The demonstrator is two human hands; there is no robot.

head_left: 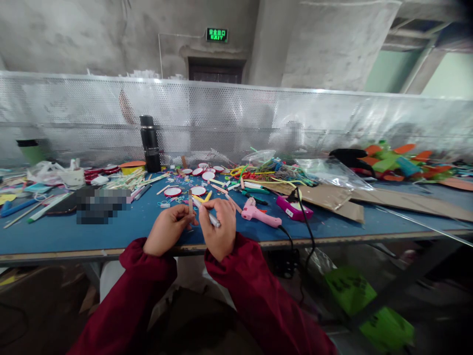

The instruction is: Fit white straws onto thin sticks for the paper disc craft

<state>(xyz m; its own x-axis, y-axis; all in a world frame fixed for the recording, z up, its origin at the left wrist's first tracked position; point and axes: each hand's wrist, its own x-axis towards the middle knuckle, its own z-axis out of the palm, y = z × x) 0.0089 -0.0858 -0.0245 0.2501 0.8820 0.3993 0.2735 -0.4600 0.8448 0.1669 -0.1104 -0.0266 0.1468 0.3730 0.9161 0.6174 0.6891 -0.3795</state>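
Note:
My left hand (168, 229) is closed in a pinch on a thin, flat wooden craft stick (191, 203), which stands roughly upright between thumb and finger. In my right hand (220, 229) is a whitish marker pen (214, 220), its tip end pointing left toward the stick. Both hands hover close together over the front edge of the blue table (129, 235). Just beyond them lie round white discs with red rims (198, 191) and some yellow pieces (207, 196). A pink glue gun (260, 215) rests to the right of my right hand.
A black bottle (150, 145) stands at the back before a perforated metal screen (229, 118). Farther right are a purple box (294, 209), tangled coloured cords (273, 170) and flat cardboard (325, 199). A black cable (308, 231) hangs over the front edge. Pale sticks (123, 181) lie left.

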